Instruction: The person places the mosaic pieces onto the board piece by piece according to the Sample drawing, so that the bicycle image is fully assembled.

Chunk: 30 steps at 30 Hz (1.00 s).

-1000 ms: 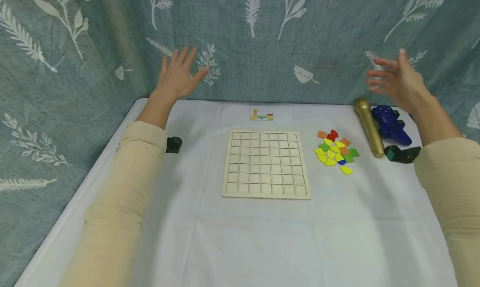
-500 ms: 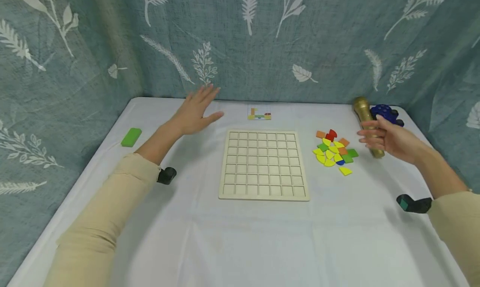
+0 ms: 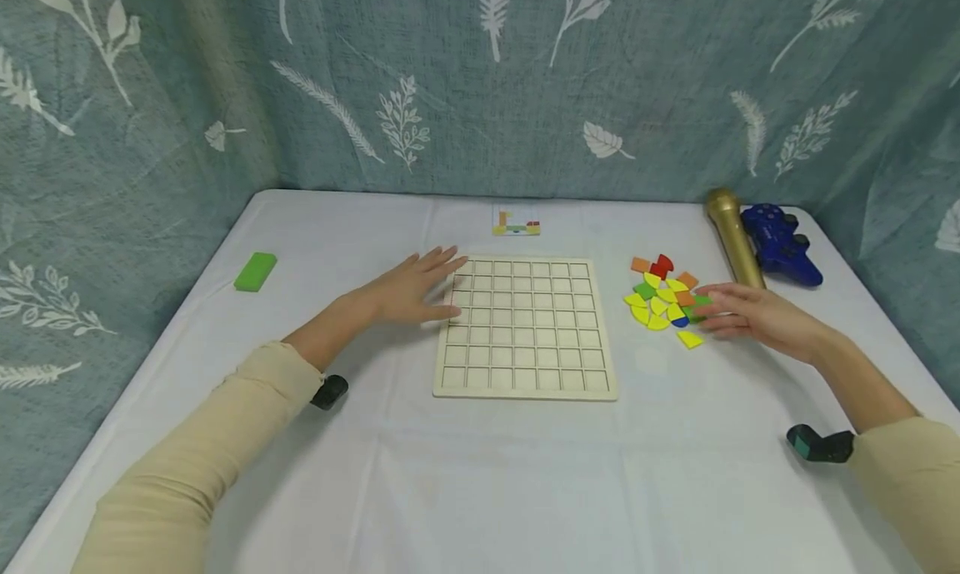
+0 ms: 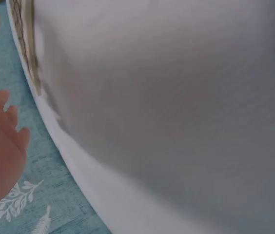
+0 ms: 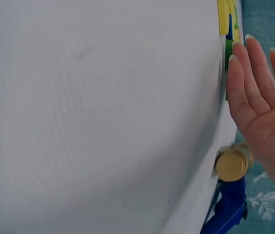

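The grid board is lying flat on the white cloth; coloured pieces are lying clustered just to its right. The left hand is spreading wide over the board's left edge, and the right hand is extending loose fingers, gripping nothing, over the cluster's side away from the board; contact is unclear for both. Both hands have just been coming down from beyond the board, so board and pieces, unmoved, are now lying within reach. A picture card is lying behind the board, a green block well to its left, a gold microphone and blue controller to its far right.
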Each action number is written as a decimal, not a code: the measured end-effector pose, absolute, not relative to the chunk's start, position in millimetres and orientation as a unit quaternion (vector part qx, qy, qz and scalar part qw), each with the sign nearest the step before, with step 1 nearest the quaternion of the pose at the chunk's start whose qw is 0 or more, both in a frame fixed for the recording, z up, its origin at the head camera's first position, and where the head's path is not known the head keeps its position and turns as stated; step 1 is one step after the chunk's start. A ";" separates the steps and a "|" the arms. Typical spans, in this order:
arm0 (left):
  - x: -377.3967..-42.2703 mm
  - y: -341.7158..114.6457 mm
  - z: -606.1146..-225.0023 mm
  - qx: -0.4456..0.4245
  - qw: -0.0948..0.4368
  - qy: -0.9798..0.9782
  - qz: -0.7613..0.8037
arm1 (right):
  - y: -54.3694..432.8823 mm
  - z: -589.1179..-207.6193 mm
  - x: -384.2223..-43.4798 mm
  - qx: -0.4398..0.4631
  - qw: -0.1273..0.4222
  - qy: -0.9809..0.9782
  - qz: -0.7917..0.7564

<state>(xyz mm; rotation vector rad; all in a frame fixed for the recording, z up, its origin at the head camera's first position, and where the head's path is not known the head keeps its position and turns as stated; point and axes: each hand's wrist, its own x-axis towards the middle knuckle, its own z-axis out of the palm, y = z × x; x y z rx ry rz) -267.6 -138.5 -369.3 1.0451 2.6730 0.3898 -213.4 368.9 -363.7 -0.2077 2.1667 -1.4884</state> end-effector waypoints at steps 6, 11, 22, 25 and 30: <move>-260.8 -133.8 -380.0 0.364 0.164 0.908 0.127 | 357.9 -368.2 -209.0 -0.069 0.235 0.844 -0.478; -259.4 -131.7 -382.8 0.367 0.181 0.906 0.109 | 352.6 -369.1 -208.1 -0.089 0.226 0.859 -0.451; -257.5 -131.3 -384.2 0.379 0.173 0.905 0.086 | 345.2 -375.4 -204.1 -0.156 0.159 0.885 -0.409; -256.4 -130.9 -385.4 0.378 0.173 0.905 0.084 | 343.5 -377.0 -203.0 -0.179 0.137 0.895 -0.384; -256.3 -130.4 -387.3 0.382 0.173 0.904 0.084 | 343.1 -378.4 -202.9 -0.194 0.117 0.905 -0.360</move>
